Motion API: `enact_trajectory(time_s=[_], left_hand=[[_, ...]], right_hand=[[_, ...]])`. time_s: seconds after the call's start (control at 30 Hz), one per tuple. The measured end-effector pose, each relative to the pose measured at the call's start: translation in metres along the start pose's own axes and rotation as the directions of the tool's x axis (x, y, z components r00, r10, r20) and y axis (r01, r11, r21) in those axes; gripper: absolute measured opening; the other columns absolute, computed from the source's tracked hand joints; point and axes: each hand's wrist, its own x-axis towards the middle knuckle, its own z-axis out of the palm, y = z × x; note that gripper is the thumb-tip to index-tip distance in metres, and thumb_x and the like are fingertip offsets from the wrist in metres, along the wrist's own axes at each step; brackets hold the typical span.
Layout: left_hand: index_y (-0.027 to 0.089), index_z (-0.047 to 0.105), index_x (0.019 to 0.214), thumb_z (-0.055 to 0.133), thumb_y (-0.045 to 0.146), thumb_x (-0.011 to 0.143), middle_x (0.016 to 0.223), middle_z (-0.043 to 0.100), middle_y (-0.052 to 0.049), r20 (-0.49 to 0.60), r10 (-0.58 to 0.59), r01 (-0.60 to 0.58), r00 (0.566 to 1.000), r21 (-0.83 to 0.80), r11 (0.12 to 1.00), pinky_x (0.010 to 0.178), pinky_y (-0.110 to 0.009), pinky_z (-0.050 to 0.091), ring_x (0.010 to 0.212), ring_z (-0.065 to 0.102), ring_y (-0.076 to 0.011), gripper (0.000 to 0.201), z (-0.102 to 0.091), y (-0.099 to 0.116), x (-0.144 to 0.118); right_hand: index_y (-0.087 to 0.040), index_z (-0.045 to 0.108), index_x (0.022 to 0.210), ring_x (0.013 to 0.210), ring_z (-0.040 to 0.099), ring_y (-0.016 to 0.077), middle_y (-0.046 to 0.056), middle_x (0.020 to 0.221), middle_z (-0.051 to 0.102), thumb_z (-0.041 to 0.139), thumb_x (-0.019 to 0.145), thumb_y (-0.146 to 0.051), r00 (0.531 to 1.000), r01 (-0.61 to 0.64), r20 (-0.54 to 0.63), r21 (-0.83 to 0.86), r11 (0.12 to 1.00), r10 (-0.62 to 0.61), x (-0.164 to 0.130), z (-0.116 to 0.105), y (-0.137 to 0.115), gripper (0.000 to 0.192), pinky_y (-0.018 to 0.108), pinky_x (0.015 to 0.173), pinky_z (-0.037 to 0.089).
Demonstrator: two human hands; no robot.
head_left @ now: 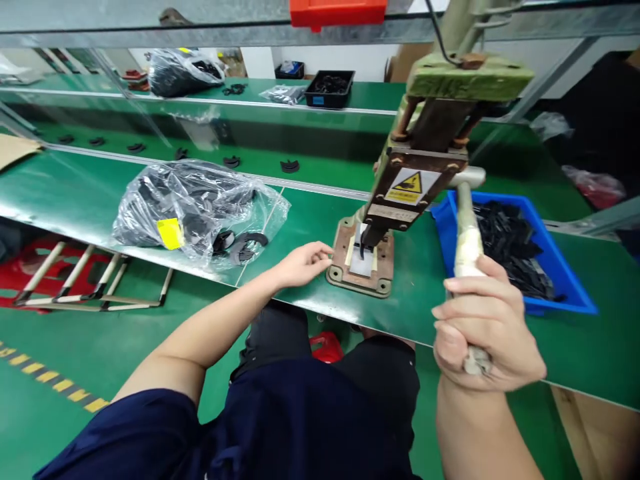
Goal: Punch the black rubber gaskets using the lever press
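Note:
My right hand (483, 323) is wrapped round the lever handle (467, 230) of a hand-operated bench press (407, 180). Pale tape covers part of the lever. My left hand (306, 264) rests at the left edge of the press base (341, 257), its fingers slightly bent and apart, with nothing visible in them. Under the ram lies a small metal plate (361, 263) on the base, and a dark tool tip comes down onto it. Whether a part sits under that tip I cannot tell.
Left on the green bench lies a clear plastic bag (195, 207) of black curved parts, some spilling at its mouth. A blue bin (560, 267) of black pieces stands right of the press. Several black curved parts line the strip behind. A black tray (330, 89) stands farther back.

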Motion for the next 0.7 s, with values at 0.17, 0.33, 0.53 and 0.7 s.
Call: enact_trajectory(time_s=[0.17, 0.33, 0.53, 0.7], left_hand=[[0.021, 0.07, 0.137, 0.064, 0.032, 0.098, 0.131, 0.072, -0.012, -0.236, -0.057, 0.18, 0.97, 0.54, 0.822, 0.115, -0.042, 0.05, 0.127, 0.065, -0.0285, 0.041, -0.113, -0.07, -0.03], [0.027, 0.071, 0.142, 0.074, 0.036, 0.089, 0.141, 0.071, -0.009, -0.049, -0.187, 0.163, 0.981, 0.73, 0.664, 0.118, -0.039, 0.047, 0.134, 0.063, -0.0312, 0.054, -0.169, -0.102, -0.027], [0.028, 0.072, 0.14, 0.078, 0.039, 0.084, 0.136, 0.073, -0.008, 0.005, -0.307, 0.204, 0.952, 0.737, 0.645, 0.101, -0.029, 0.053, 0.117, 0.072, -0.0264, 0.057, -0.163, -0.097, 0.013], [0.02, 0.072, 0.128, 0.076, 0.043, 0.087, 0.125, 0.077, -0.012, 0.068, -0.334, 0.194, 0.94, 0.699, 0.688, 0.097, -0.032, 0.053, 0.113, 0.073, -0.0292, 0.047, -0.141, -0.08, 0.041]], right_hand=[[-0.027, 0.064, 0.064, 0.079, 0.074, 0.027, -0.004, 0.063, 0.069, 0.072, 0.074, -0.024, 0.998, 0.055, -0.036, 0.014, 0.998, -0.055, 0.0, 0.004, 0.004, 0.013, 0.068, 0.108, 0.058], [-0.027, 0.063, 0.062, 0.079, 0.074, 0.0267, -0.004, 0.062, 0.068, 0.071, 0.072, -0.022, 0.999, 0.015, -0.047, -0.002, 1.0, -0.015, -0.001, 0.006, 0.002, 0.015, 0.065, 0.109, 0.058], [-0.027, 0.06, 0.06, 0.081, 0.075, 0.0247, -0.004, 0.061, 0.067, 0.07, 0.081, -0.03, 0.999, 0.002, -0.053, -0.015, 1.0, -0.002, -0.001, 0.005, 0.0, 0.023, 0.063, 0.112, 0.057], [-0.027, 0.059, 0.063, 0.084, 0.075, 0.0232, -0.005, 0.064, 0.067, 0.069, 0.086, -0.03, 1.0, -0.018, -0.025, -0.046, 0.999, 0.017, 0.0, 0.005, -0.006, 0.026, 0.063, 0.114, 0.057]])
